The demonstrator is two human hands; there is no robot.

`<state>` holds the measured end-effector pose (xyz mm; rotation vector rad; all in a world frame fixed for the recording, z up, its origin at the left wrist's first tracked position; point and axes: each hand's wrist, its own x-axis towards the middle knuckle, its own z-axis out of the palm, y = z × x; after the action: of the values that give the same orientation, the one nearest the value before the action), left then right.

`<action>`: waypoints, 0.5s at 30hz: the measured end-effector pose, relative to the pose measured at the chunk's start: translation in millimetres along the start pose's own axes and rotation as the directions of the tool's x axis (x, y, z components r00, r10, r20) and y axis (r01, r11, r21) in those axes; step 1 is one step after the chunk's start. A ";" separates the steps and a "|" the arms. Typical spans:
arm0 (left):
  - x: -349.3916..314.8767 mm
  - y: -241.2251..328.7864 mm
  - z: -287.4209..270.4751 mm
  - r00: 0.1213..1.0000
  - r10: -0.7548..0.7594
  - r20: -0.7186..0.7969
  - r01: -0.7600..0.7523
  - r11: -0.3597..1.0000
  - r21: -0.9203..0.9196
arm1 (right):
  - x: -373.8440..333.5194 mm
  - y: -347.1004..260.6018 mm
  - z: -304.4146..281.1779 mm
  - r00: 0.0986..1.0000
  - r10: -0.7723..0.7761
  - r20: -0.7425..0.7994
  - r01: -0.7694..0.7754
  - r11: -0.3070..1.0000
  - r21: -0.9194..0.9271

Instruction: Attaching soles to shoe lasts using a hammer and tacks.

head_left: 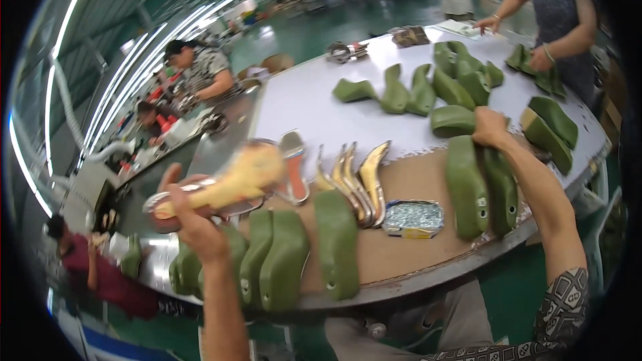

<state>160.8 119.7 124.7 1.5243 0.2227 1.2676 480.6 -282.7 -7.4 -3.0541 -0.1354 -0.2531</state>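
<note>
My left hand [194,217] is closed round one end of a yellow insole [251,177] with a shiny silvery edge, raised above the table's left side and blurred by motion. My right hand [491,127] is closed on the right end of a green shoe last [452,121], low over the table. Just nearer me, two green lasts [467,190] lie side by side. Several curved insoles with silvery edges [372,180] stand on edge in the middle, beside an open packet of small silvery pieces [413,218].
More green lasts line the near edge, such as one last [336,244]. Several others [461,73] lie farther back on the white tabletop [301,100]. At the far right, a co-worker's hand [542,59] touches lasts. Other people sit at the left.
</note>
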 end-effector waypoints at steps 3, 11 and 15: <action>-65.7 9.0 -3.0 0.928 -0.360 0.094 0.372 0.892 -0.258 | -5.6 23.0 7.9 0.975 0.149 -0.163 -0.100 0.956 0.277; -214.5 13.8 -32.6 0.615 -0.482 0.624 0.772 0.204 -0.602 | -94.1 -8.8 -86.0 0.830 0.074 -0.553 0.399 0.615 0.681; -230.4 32.0 -33.2 0.817 -0.288 0.499 0.486 0.811 -0.327 | -206.7 32.8 -102.0 0.707 -0.425 -0.566 0.707 0.456 0.541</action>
<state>24.9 -34.3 10.4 1.2298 -0.0392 0.5660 264.2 -340.4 56.2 -1.9841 -1.0100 -0.6081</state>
